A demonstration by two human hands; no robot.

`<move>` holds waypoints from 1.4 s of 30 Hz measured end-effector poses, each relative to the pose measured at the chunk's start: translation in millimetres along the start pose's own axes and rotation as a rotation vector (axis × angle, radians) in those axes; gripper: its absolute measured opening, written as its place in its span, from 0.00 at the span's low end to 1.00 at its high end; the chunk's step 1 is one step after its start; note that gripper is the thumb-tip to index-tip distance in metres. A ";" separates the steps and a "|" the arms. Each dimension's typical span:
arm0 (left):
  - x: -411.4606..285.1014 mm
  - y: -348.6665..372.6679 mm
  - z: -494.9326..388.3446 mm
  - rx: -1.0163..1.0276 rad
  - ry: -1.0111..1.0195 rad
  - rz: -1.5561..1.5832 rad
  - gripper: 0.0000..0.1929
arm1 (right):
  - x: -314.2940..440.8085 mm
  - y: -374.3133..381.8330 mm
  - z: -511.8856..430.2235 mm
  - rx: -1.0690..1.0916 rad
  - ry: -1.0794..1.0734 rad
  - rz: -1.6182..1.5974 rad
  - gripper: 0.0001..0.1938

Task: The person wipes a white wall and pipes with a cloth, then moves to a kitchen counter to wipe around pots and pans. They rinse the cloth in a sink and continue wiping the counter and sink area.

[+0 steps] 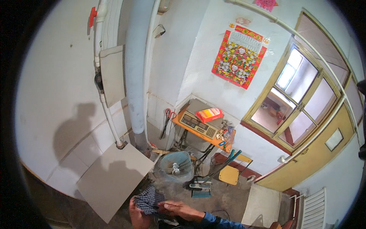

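Observation:
A dark-blue and white checked cloth [146,200] is bunched up between my two hands, low in the view. My left hand [138,214] grips its left side from below. At its right edge, my right hand [180,209] has fingers on the fabric, with the fingertips partly hidden by the folds. A blue sleeve covers my right forearm. Just left of the cloth lies a beige square board [114,180], with shadows falling across it.
Beyond my hands stands a lined waste bin [175,167] with white scraps. Behind it, an orange table [197,132] bears a scale [198,123] and a red packet [209,114]. A dustpan [200,190] and yellow chair [228,174] stand to the right, near a door [311,154].

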State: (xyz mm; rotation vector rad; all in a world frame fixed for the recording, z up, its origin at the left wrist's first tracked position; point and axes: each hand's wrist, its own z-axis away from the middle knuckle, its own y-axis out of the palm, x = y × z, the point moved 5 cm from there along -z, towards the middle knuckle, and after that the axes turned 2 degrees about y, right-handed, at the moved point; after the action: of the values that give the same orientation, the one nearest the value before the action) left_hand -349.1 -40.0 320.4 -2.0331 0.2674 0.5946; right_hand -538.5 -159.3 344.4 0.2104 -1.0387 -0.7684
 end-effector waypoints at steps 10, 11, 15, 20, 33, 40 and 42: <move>-155.9 19.0 -7.8 0.278 -0.268 1.082 0.22 | -10.7 -7.0 37.1 -0.157 -0.727 0.178 0.14; -170.8 20.8 -8.2 0.294 -0.252 1.096 0.22 | -16.1 -12.7 46.1 -0.167 -0.730 0.117 0.15; -226.4 35.6 -2.7 0.313 -0.141 1.067 0.20 | -35.6 -53.0 104.9 -0.188 -0.773 0.067 0.12; -271.4 66.3 13.0 0.362 -0.446 1.131 0.21 | -70.3 -107.5 174.1 -0.435 -0.629 -0.085 0.07; -288.3 65.4 10.9 0.097 0.122 0.373 0.21 | -81.4 -114.9 282.4 -0.768 -0.724 -0.185 0.08; -244.2 26.4 45.9 0.199 -0.520 0.873 0.25 | -76.1 -63.7 261.2 -0.410 -0.579 -0.479 0.04; -231.0 12.8 61.8 0.178 -0.610 0.937 0.32 | -74.9 -43.6 250.6 -0.275 -0.619 -0.530 0.03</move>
State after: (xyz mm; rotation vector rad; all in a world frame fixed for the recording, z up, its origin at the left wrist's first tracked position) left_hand -571.0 -5.6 403.5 -1.3762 0.8708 1.6482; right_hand -789.5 -93.8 399.3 0.0003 -1.4626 -1.5072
